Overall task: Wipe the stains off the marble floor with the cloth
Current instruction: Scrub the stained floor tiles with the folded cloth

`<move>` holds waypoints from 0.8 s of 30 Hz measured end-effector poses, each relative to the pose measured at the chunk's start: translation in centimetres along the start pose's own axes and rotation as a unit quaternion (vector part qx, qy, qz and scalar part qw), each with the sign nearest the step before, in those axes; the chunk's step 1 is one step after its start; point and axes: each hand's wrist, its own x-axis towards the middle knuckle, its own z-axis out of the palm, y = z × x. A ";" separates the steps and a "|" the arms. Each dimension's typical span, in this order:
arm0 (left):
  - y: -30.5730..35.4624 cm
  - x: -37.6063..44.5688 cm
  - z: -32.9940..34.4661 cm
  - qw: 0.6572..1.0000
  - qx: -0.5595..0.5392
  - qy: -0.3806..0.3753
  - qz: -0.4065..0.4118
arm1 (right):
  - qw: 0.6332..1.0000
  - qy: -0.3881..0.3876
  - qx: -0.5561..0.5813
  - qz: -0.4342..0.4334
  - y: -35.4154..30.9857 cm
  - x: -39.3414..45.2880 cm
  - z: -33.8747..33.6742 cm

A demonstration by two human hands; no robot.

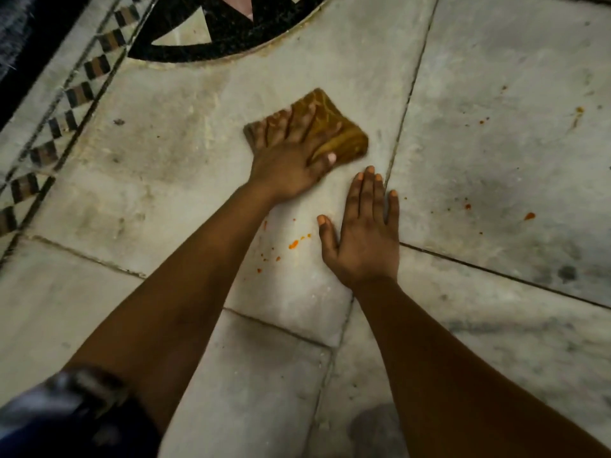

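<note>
At about twelve o'clock from your braced right hand, the cloth lay flat on the marble floor, a folded brown-gold pad just short of the dark inlaid arc. It looked soft, light and probably damp, the sort of thing that bunches or slides under you unless weight is spread across it, so the best hold was judged to be a flat palm over its middle rather than a pinch at an edge. Your left hand did that: fingers spread and pressed down on the near left half of the cloth, thumb along its near edge, not curled round it, the forearm reaching long from seven o'clock. Your right hand was empty, palm down on the floor with fingers straight and together, pointing to twelve, taking your weight. Orange stains sat just at nine o'clock of that hand, unwiped, and more orange specks lay well apart at three o'clock, across the tile joint.
</note>
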 end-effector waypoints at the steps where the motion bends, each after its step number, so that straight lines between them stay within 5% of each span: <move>1: 0.2 1.4 -0.4 1.000 -0.009 -0.008 -0.024 | 1.000 -0.004 -0.002 -0.001 0.0 -0.1 0.0; 4: 1.3 4.1 -1.2 0.998 -0.012 -0.032 -0.057 | 1.000 -0.004 -0.005 -0.001 0.0 -0.1 0.0; 9: -1.5 -3.2 0.2 0.999 0.032 -0.019 0.032 | 1.000 0.003 0.003 -0.006 0.1 -0.1 0.2; 16: -6.3 1.4 -2.9 0.989 -0.013 -0.032 -0.146 | 1.000 0.011 0.001 -0.012 0.3 -0.2 0.5; 24: -5.6 -9.9 0.6 0.999 0.046 -0.019 0.001 | 1.000 0.019 0.007 -0.012 0.2 -0.3 0.5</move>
